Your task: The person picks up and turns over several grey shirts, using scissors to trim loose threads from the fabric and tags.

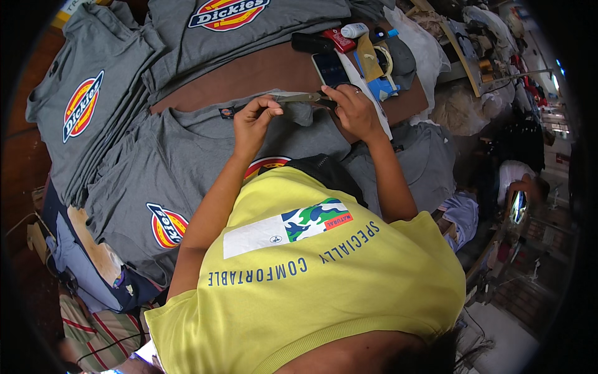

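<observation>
My right hand (356, 112) is closed round the dark handles of a pair of scissors (298, 97), whose metal blades point left. The blade tips reach to the fingers of my left hand (252, 124). Those fingers are pinched together, and whatever is between them is too small to make out. Beneath both hands lies a grey T-shirt (205, 140) with a dark neck label and a red, yellow and blue print partly hidden by my body.
Stacks of folded grey T-shirts (115, 81) lie left and at the back. Near my right hand are a phone (330, 68), a roll of tape (384, 62), a white bottle (354, 30) and a red box (338, 41) on the brown tabletop (249, 71). A person (520, 177) is far right.
</observation>
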`<state>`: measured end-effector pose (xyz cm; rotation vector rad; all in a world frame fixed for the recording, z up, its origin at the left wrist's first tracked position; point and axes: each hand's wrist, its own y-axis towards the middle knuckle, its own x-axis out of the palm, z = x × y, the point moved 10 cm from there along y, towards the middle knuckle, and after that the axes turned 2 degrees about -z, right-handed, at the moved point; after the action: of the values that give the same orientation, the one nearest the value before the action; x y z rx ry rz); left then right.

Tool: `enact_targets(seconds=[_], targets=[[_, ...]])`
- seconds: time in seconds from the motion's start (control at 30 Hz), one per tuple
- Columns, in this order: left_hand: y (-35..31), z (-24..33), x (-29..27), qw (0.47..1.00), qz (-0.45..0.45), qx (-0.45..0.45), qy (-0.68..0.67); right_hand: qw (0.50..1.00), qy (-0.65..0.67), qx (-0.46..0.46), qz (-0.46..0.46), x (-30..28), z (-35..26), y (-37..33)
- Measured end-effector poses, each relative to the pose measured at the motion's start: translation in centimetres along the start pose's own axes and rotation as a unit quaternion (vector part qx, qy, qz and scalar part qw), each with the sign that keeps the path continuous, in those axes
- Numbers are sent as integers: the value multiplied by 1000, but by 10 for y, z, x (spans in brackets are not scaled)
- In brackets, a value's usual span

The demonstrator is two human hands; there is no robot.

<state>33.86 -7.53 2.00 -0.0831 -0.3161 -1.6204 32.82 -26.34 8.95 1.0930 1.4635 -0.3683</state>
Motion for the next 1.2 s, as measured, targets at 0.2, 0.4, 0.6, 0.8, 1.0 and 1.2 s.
enact_targets(seconds=[0.2, 0.4, 0.6, 0.8, 1.0, 1.2], targets=[[-1, -3, 0, 1000, 0, -12, 3, 1000, 4, -8, 11, -2, -4, 3], [0, -3, 1, 1000, -4, -12, -13, 1000, 12, -5, 15, 2, -3, 4], [0, -9, 0, 999, -9, -18, -28, 995, 80, 51, 12, 9, 9, -2], [11, -14, -4, 999, -8, -7, 47, 946, 140, 246, 156, 7, 89, -54], [10, 9, -78, 930, 43, -45, 362, 916, -53, 396, 24, 13, 144, -116], [-73, 96, -181, 742, 167, 40, 648, 876, -262, 394, -98, 17, 131, -105]])
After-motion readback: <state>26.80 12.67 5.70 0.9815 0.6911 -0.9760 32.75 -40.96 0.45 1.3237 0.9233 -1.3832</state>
